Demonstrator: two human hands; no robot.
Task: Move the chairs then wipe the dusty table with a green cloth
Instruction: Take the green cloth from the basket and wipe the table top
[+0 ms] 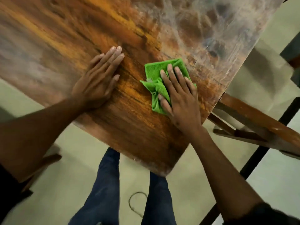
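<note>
A brown wooden table (126, 132) fills the upper and middle view. Pale dust streaks cover its far right part, and the near part shows warm orange grain. A crumpled green cloth (154, 73) lies on the table right of centre. My right hand (178, 93) presses flat on the cloth with straight fingers. My left hand (99, 78) rests flat on the bare wood to the left of the cloth, a short gap between them. A wooden chair (253, 120) stands at the table's right edge.
Pale tiled floor (73, 150) lies below and to the right. My legs in blue jeans (103, 189) stand at the table's near corner. A thin cord loop (134, 203) lies on the floor between my feet. Dark wooden furniture (43, 163) sits at the lower left.
</note>
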